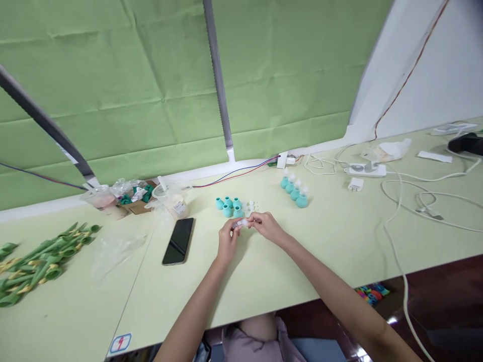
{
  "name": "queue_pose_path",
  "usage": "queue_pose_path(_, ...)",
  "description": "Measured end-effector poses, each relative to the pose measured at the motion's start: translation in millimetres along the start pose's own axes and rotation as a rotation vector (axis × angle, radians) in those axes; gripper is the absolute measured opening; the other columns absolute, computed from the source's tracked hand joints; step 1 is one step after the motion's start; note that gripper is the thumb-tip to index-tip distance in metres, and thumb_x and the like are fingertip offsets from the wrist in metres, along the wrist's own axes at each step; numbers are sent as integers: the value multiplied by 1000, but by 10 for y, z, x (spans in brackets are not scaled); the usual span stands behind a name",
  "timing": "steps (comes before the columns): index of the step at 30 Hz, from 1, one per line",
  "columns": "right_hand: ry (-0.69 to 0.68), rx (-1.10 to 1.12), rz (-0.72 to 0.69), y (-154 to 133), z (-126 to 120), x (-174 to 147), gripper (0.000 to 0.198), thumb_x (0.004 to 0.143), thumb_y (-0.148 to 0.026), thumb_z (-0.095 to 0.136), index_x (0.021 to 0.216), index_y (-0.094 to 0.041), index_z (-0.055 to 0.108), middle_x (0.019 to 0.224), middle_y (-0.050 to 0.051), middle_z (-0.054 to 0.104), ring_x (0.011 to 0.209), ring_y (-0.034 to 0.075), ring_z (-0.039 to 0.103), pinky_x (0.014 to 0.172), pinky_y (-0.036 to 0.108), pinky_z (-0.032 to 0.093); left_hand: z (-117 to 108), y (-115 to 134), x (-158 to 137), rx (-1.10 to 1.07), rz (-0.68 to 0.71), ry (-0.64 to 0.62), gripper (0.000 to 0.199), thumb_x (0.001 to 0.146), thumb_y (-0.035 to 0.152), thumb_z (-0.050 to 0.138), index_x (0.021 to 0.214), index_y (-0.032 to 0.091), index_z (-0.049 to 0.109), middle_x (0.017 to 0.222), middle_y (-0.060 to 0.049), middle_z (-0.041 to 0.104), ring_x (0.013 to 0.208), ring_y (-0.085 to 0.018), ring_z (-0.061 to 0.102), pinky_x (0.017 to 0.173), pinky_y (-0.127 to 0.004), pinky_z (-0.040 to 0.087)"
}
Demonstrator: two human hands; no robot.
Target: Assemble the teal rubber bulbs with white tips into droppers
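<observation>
The left hand [227, 238] and right hand [267, 226] pinch small translucent white plastic pieces [242, 222] at their fingertips, over the pale yellow-green tabletop [332, 226], just nearer than five open-necked, rounded turquoise bottles [227, 211]; four white-tipped turquoise bottles [301, 201] stand in a row farther right

Head camera above table [264, 281], looking forward and down, green sheeting [302, 75] beyond

Bright, diffuse light; soft shadows on the bench [339, 241]; glints on the floor [441, 296], lower right; stretching toward the edges.
</observation>
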State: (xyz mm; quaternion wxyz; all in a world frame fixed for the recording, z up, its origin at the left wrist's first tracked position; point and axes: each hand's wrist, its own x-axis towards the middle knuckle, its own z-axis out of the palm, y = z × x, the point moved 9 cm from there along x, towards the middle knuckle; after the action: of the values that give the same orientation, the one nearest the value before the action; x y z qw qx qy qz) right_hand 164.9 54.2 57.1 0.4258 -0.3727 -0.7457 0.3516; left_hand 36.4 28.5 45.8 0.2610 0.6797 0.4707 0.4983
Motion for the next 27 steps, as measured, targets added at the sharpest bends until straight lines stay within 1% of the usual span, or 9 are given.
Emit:
queue_pose_path(3, -39, -48, -15, -15, 25, -14, 12, 76, -21, 51, 70, -19, 61, 63, -1, 63, 49, 10, 46, 53, 22, 35, 29, 76, -13, 90, 72, -46, 27, 87, 31, 40, 104, 19, 58, 86, -4, 60, 71, -13, 53, 69, -27, 43)
queue_pose_path(6, -34, -55, -7, -9, 36, -23, 14, 76, -18, 50, 68, -19, 62, 61, -1, 62, 46, 9, 42, 49, 21, 32, 40, 121, -23, 96, 103, -52, 25, 87, 26, 40, 105, 19, 56, 92, -6, 61, 86, -16, 56, 76, -30, 44)
queue_pose_path(10, -3, 3, 17, -2, 38, -28, 12, 75, -22, 53, 66, -19, 60, 57, -2, 60, 44, 8, 41, 46, 21, 29, 56, 44, -30, 43, 45, -33, 22, 85, 24, 42, 103, 20, 53, 95, -6, 60, 88, -15, 57, 77, -30, 45)
queue_pose_path(13, -14, 49, 49, 18, 56, -26, 10, 74, -22, 54, 66, -18, 58, 60, -2, 61, 44, 8, 43, 46, 21, 30, 74, -41, -30, 17, 16, -30, 20, 85, 25, 43, 101, 19, 52, 94, -5, 60, 87, -15, 57, 77, -29, 45)
queue_pose_path(17, -65, 154, 109, 74, 110, -7, 5, 75, -24, 54, 75, -19, 54, 62, -2, 60, 42, 8, 44, 42, 20, 33, 63, -103, -12, 57, -18, -5, 34, 85, 28, 43, 118, 19, 43, 89, -4, 59, 76, -15, 57, 70, -28, 44)
queue_pose_path(20, -96, 239, 97, 63, 150, 21, 15, 76, -30, 55, 88, -20, 53, 70, -2, 60, 45, 8, 48, 44, 21, 39, 55, -44, 2, 37, 3, 24, 47, 86, 29, 41, 131, 20, 29, 93, -6, 57, 77, -16, 57, 71, -29, 44)
queue_pose_path(23, -109, 312, 86, 53, 160, 43, 24, 75, -35, 58, 94, -20, 56, 81, 0, 61, 50, 7, 49, 51, 23, 43, 73, 58, 19, 68, 71, -23, 50, 87, 30, 40, 134, 21, 23, 99, -8, 57, 82, -16, 58, 75, -30, 44)
queue_pose_path(26, -105, 415, 140, 97, 110, 58, 28, 73, -39, 60, 91, -18, 58, 78, 1, 60, 49, 7, 47, 46, 21, 37, 5, 83, 75, 229, 135, -69, 56, 85, 34, 45, 135, 21, 22, 104, -8, 56, 87, -18, 56, 84, -35, 41)
queue_pose_path(27, -98, 457, 163, 112, 75, 62, 30, 73, -41, 60, 92, -17, 58, 75, 1, 59, 48, 7, 47, 43, 20, 34, -73, 55, 110, 307, 132, -34, 58, 84, 36, 47, 135, 20, 23, 106, -9, 55, 89, -19, 55, 86, -38, 39)
